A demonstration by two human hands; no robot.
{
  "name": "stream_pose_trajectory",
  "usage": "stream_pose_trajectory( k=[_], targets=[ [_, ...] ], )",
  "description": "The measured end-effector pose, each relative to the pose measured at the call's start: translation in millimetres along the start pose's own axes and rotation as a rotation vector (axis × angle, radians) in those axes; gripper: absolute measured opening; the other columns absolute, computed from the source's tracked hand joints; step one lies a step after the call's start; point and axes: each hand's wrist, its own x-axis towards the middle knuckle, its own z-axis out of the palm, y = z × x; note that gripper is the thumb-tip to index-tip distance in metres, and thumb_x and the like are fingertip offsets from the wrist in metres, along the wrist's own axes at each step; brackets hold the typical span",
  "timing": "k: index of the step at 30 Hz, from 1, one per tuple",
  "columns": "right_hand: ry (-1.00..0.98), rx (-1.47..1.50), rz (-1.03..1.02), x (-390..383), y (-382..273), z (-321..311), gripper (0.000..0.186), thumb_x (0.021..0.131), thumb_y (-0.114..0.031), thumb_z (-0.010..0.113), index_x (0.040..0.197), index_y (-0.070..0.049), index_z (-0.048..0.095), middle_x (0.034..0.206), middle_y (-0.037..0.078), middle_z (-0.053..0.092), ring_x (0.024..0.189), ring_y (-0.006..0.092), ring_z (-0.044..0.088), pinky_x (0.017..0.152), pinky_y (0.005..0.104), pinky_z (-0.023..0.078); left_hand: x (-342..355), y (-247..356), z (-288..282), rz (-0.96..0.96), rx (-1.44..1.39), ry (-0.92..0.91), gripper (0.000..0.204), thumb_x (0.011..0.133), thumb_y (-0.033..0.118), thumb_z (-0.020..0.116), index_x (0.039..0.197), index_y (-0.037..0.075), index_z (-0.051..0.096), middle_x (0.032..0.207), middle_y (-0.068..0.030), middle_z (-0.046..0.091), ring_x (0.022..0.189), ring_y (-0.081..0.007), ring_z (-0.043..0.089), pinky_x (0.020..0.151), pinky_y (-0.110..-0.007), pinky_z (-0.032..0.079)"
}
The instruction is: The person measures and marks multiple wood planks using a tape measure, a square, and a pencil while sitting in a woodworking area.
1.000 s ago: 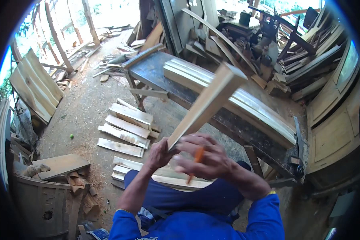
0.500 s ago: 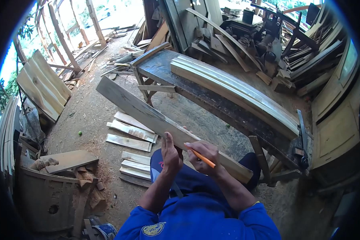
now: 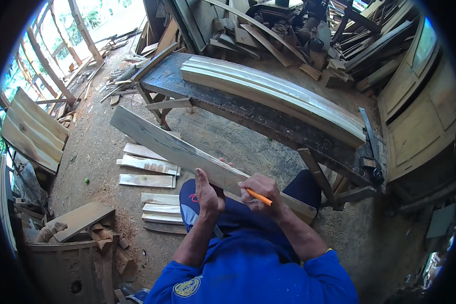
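Note:
A long wooden board (image 3: 162, 142) lies slantwise across my lap, its far end reaching up to the left. My left hand (image 3: 209, 196) grips it from below, thumb on the near side and fingertips showing past the far edge. In my right hand (image 3: 262, 194) is an orange pencil (image 3: 259, 197), pinched with its back end toward me. That hand rests against the board's face, to the right of my left hand. The pencil's tip is mostly hidden by my fingers.
Beyond the board stands a dark workbench (image 3: 228, 114) with a stack of long planks (image 3: 268, 99) on it. A metal square (image 3: 370, 133) lies at its right end. Short wood pieces (image 3: 148, 181) lie on the floor, left of my legs. Cabinet doors (image 3: 418, 111) stand at right.
The whole view has shifted, so most things sit farther left. My right hand with the pencil has moved right along the board, away from my left hand. Both grips look the same.

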Motion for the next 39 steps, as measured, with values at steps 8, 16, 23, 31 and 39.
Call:
stream_pose_trajectory(
  k=[8,16,23,31,39],
  targets=[
    [-0.23,-0.115,0.275,48.8,-23.1,-55.1,0.036,0.098,-0.021,0.066,0.126,0.001,0.059,0.106,0.022,0.069,0.095,0.0404,0.069,0.078,0.0449,0.057,21.7,5.0,23.5,-0.067,-0.223,0.066,0.087,0.091,0.08,0.042,0.142,0.01,0.038,0.117,-0.0178,0.054,0.102,-0.0396,0.064,0.092,-0.055,0.054],
    [-0.239,-0.486,0.339,52.9,-15.0,-98.3,0.047,0.091,-0.039,0.073,0.119,-0.005,0.055,0.101,0.02,0.068,0.089,0.0428,0.069,0.075,0.0514,0.054,48.8,-28.5,101.6,-0.016,-0.289,-0.14,0.088,0.093,0.081,0.035,0.148,0.011,0.033,0.127,-0.0159,0.05,0.108,-0.034,0.061,0.1,-0.055,0.05],
    [-0.04,-0.874,0.182,128.3,16.8,-173.5,0.044,0.082,-0.024,0.078,0.117,-0.008,0.056,0.098,0.021,0.068,0.088,0.0442,0.068,0.071,0.0546,0.052,125.6,-53.7,131.9,0.35,0.393,-0.258,0.081,0.102,0.066,0.037,0.151,0.002,0.033,0.139,-0.0215,0.049,0.132,-0.0334,0.047,0.115,-0.045,0.034],
    [-0.072,-1.072,0.156,201.9,140.9,-233.5,0.038,0.082,-0.029,0.076,0.11,-0.012,0.058,0.095,0.016,0.068,0.086,0.0423,0.069,0.071,0.0538,0.054,161.8,-88.6,126.2,1.069,1.512,-0.302,0.074,0.1,0.053,0.05,0.152,0.002,0.037,0.158,-0.0238,0.033,0.148,-0.0405,0.029,0.122,-0.054,0.018],
    [-0.224,-0.9,0.279,196.7,212.5,-222.4,0.036,0.091,-0.039,0.071,0.113,-0.012,0.063,0.105,0.018,0.072,0.099,0.0423,0.068,0.081,0.0517,0.053,161.2,-82.9,118.4,1.14,1.583,-0.325,0.06,0.099,0.044,0.051,0.149,0.011,0.046,0.155,-0.0204,0.039,0.145,-0.0364,0.036,0.119,-0.053,0.023]
  ],
)
